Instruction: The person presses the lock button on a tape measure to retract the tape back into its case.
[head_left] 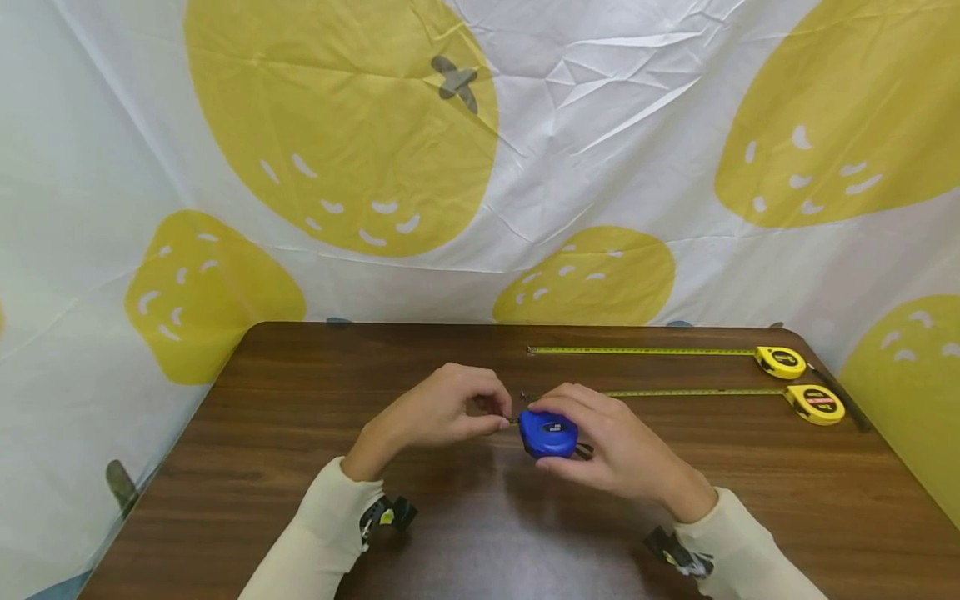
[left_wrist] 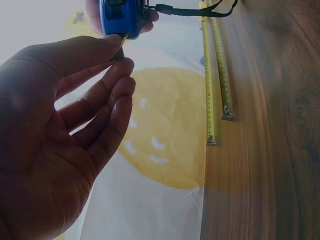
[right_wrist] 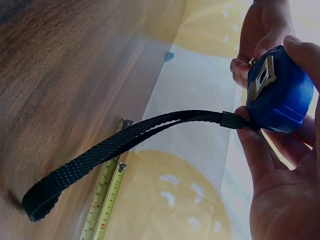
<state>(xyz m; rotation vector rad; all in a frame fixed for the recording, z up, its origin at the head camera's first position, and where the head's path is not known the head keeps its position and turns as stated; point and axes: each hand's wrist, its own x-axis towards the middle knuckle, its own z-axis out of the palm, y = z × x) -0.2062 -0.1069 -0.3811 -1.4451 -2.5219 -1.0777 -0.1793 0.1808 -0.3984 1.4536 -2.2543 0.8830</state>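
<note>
A blue tape measure [head_left: 550,433] is held above the table in my right hand [head_left: 611,442], thumb on the near side and fingers on the far side. From its case hangs a black wrist strap [right_wrist: 125,135], and a metal belt clip [right_wrist: 262,78] shows on one face. My left hand [head_left: 453,408] pinches the end of its blade [left_wrist: 121,46] between thumb and forefinger, close to the case. Only a very short piece of blade shows outside the case.
Behind the hands lie two yellow tape measures [head_left: 780,362] [head_left: 815,404] at the right, their yellow blades [head_left: 645,351] drawn out leftward along the brown table [head_left: 247,467]. A dark strap [head_left: 840,392] lies beside them. A lemon-patterned cloth [head_left: 525,167] hangs behind the table.
</note>
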